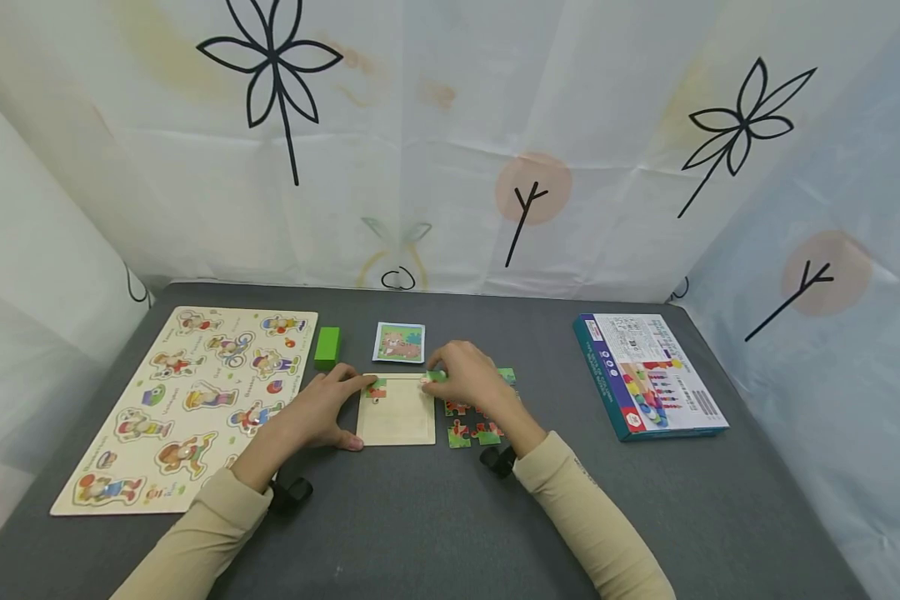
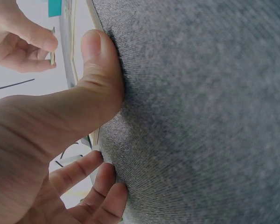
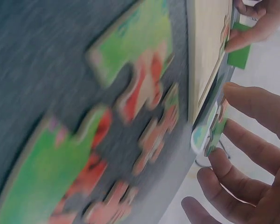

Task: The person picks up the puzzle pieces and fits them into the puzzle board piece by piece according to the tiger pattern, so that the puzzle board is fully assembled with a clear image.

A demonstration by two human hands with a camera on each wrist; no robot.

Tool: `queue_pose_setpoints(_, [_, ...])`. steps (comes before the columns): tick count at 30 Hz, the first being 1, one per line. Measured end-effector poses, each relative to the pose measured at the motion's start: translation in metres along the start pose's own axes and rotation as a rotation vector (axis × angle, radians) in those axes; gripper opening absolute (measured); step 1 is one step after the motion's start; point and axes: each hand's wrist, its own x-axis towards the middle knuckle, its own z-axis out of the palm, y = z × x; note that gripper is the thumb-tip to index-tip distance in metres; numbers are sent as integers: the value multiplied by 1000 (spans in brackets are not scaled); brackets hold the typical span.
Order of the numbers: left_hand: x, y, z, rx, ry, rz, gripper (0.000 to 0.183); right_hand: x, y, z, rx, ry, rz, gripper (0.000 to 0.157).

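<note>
Head view: green block point(image 1: 327, 348) and card point(image 1: 399, 342) beyond tray point(image 1: 397, 421), left hand point(image 1: 326, 410) spread, right hand point(image 1: 467, 377) pinching piece point(image 3: 218, 129).

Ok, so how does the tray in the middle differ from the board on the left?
The tray is much smaller than the board. The tray is mostly bare, with a puzzle piece in its far-left corner, while the board is covered with colourful figures. Both are pale and lie on the grey table.
</note>
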Motion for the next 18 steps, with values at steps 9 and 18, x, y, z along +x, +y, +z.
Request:
queue_pose_setpoints(9, [-2,2,-3,-18,5,13,94,13,-21,13,-59,-39,-35,26])
queue_pose_setpoints(18, [-1,-1,-1,-28,18,8,94,21,-38,22,-87,-66,-51,26])
